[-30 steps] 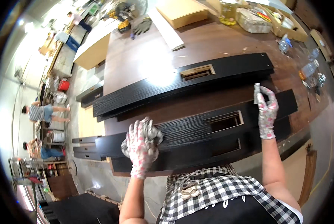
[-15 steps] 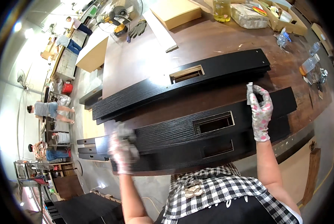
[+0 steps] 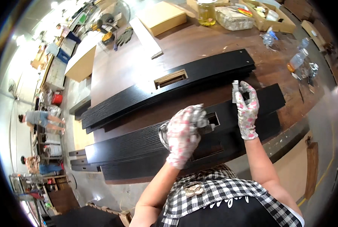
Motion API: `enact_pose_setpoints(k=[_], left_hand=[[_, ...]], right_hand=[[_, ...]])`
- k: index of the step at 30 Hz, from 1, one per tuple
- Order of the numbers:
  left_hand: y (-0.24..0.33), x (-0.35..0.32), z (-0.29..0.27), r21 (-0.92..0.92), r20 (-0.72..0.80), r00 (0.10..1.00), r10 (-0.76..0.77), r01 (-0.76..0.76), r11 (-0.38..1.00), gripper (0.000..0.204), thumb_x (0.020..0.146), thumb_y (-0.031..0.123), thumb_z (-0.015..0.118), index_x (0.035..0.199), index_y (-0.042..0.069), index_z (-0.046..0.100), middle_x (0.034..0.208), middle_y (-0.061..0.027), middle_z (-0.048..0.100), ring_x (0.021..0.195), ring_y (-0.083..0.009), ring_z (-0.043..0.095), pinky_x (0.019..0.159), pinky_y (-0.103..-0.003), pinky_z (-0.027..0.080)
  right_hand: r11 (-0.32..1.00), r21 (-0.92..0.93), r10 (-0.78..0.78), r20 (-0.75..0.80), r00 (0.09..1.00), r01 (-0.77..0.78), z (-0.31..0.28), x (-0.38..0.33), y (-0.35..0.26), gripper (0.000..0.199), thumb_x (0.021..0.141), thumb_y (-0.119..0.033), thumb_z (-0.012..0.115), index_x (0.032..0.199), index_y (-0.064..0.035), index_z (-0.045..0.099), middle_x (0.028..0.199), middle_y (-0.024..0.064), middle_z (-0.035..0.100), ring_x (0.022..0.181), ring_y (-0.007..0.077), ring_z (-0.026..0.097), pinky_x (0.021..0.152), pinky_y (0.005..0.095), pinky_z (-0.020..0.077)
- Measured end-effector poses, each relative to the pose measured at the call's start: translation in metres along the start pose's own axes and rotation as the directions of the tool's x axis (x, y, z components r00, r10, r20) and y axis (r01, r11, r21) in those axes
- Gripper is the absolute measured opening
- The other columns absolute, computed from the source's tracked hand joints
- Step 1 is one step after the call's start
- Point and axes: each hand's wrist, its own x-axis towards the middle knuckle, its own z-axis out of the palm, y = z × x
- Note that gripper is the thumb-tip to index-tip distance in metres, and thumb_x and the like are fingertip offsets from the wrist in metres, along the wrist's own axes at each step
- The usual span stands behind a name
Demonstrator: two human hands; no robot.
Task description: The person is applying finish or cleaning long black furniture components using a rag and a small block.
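Note:
Two long black wood-grain panels lie across the brown workbench [image 3: 119,72]. The far panel [image 3: 138,98] and the near panel [image 3: 127,145] each have a rectangular cut-out. My left hand [image 3: 183,137], in a flowered glove, is closed around a grey wad of cloth [image 3: 163,133] over the near panel, right beside its cut-out [image 3: 213,118]. My right hand [image 3: 247,110], also gloved, pinches a small pale grey piece [image 3: 235,89] upright above the strip of bench between the two panels.
More black boards [image 3: 78,159] are stacked lower left. At the back of the bench stand cardboard boxes [image 3: 165,17], a jar of yellow liquid [image 3: 206,11] and a pair of gloves [image 3: 124,36]; plastic bottles [image 3: 298,58] lie at the right. Other people [image 3: 38,118] work far left.
My left hand has travelled right along the near panel, from its left end to the cut-out, still holding the cloth. My right hand has shifted slightly left with the small piece.

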Motion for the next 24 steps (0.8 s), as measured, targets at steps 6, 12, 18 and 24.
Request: enact_pose_setpoints(k=[6,12,18,24], left_hand=[[-0.023,-0.010,-0.034,0.062,-0.077,0.977,0.198,-0.194,0.979,0.052,0.092,0.038,0.048,0.129,0.002,0.056,0.131,-0.0175,0.058,0.120,-0.0354,0.053,0.105,-0.044,0.038],[-0.066,0.012,-0.072,-0.844,-0.010,0.985,-0.174,0.085,0.529,0.037,0.095,0.032,0.051,0.112,0.001,0.062,0.118,-0.0163,0.064,0.111,-0.0277,0.060,0.099,-0.041,0.046],[-0.094,0.068,-0.147,-0.636,-0.279,0.959,0.041,-0.217,0.741,0.063,0.094,0.048,0.056,0.132,-0.003,0.048,0.126,-0.0151,0.058,0.115,-0.0253,0.058,0.099,-0.040,0.047],[0.020,0.134,-0.052,-0.185,0.340,0.596,0.728,-0.716,0.673,0.058,0.080,0.030,0.069,0.133,0.012,0.053,0.130,-0.0131,0.056,0.120,-0.0336,0.054,0.099,-0.046,0.046]], right_hand=[[1.000,0.029,0.009,0.045,0.999,-0.011,-0.007,-0.004,-0.014,0.030,0.092,-0.001,0.059,0.122,-0.0006,0.057,0.105,0.0043,0.059,0.094,0.0101,0.057,0.085,0.0261,0.0491],[0.958,-0.098,-0.194,0.477,0.857,0.271,-0.005,-0.030,-0.047,0.018,0.083,-0.007,0.072,0.101,-0.0052,0.068,0.095,0.0074,0.067,0.091,0.0187,0.065,0.084,0.0324,0.0513],[0.845,0.230,-0.469,0.752,0.464,0.482,0.104,-0.092,-0.022,0.014,0.083,-0.024,0.073,0.092,-0.0136,0.071,0.091,0.0030,0.069,0.087,0.0226,0.064,0.079,0.0379,0.0519],[0.937,0.133,-0.288,0.820,0.496,0.324,0.156,-0.130,0.016,0.017,0.082,-0.028,0.070,0.082,-0.0113,0.068,0.086,0.0083,0.065,0.087,0.0302,0.061,0.076,0.0422,0.0477]])
